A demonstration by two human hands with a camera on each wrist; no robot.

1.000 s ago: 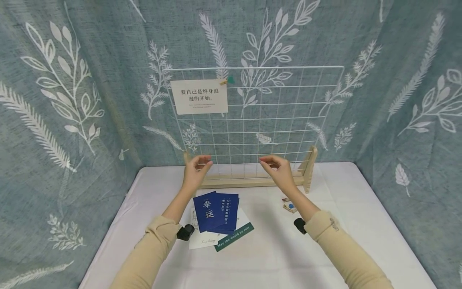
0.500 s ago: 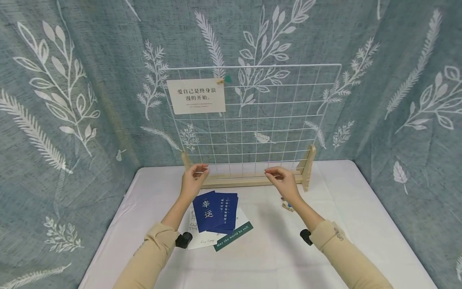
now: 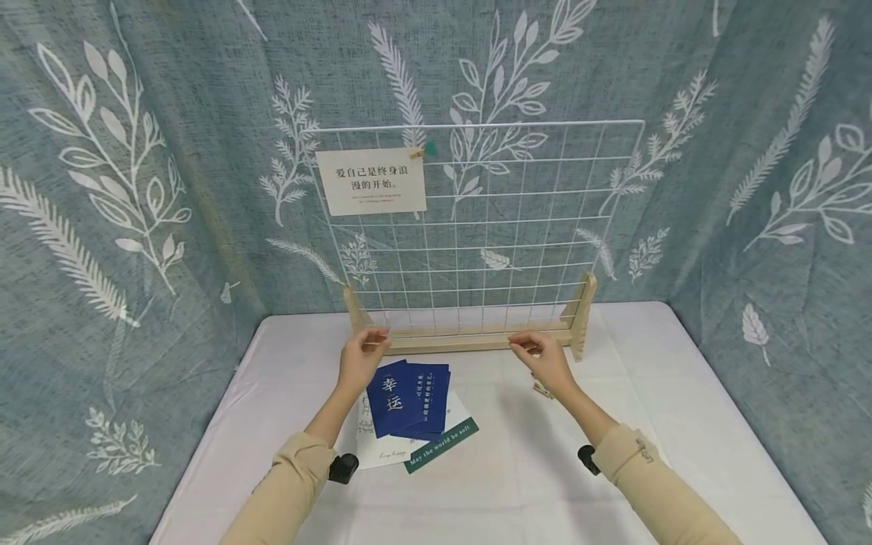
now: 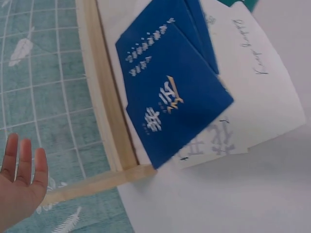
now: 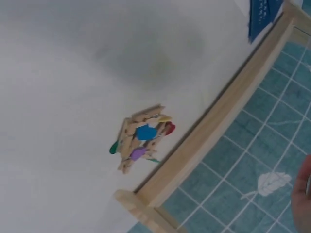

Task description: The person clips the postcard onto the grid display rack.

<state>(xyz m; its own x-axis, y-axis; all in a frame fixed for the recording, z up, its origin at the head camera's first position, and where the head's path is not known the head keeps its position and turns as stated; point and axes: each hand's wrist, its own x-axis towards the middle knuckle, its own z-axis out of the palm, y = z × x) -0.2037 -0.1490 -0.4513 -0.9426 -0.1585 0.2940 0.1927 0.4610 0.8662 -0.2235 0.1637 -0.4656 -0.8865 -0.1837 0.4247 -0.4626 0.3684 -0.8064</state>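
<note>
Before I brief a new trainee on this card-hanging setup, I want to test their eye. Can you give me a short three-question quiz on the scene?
1. True or false: a white card is already clipped to the wire grid.
2. Which lies nearer the right hand: A) the pile of wooden clothespins, B) the stack of blue cards?
3. Fill in: the wire grid stands in a ____ base.

Key: 1 true; 2 A; 3 wooden.
</note>
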